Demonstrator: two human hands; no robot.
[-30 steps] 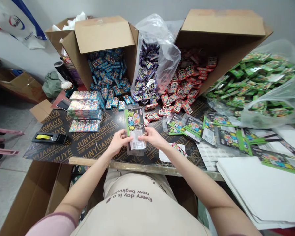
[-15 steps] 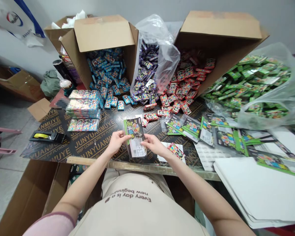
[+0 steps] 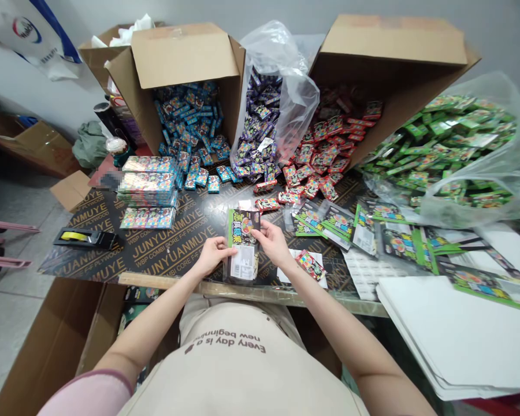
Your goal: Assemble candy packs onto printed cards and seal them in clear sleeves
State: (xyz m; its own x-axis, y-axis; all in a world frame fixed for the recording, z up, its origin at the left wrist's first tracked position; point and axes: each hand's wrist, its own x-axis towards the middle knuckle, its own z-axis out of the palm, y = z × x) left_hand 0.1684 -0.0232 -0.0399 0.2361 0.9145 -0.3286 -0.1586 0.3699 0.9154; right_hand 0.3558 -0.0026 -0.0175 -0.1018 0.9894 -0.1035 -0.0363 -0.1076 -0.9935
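Between my two hands is a black and green printed packet [image 3: 243,228] with a whitish label area on its lower half. My left hand [image 3: 215,254] pinches its left edge, thumb on the front. Higher up, my right hand [image 3: 271,240] grips the right edge, also with the thumb in front. Just beyond the packet lie small red boxes [image 3: 267,204]. To the right of my right hand, one red packet [image 3: 311,266] rests on a white card [image 3: 286,271]. Similar black and green packets [image 3: 337,222] are spread out farther right.
Cartons hold blue boxes [image 3: 190,115] and red boxes [image 3: 325,133]; clear bags hold purple boxes [image 3: 260,127] and green boxes [image 3: 450,144]. Stacked blue strips [image 3: 147,185] and a tape dispenser [image 3: 85,238] are left. White sheets [image 3: 459,335] lie near right.
The packet has shifted slightly right with both hands. My right hand has moved up along its right edge, and my left thumb sits lower across its front.
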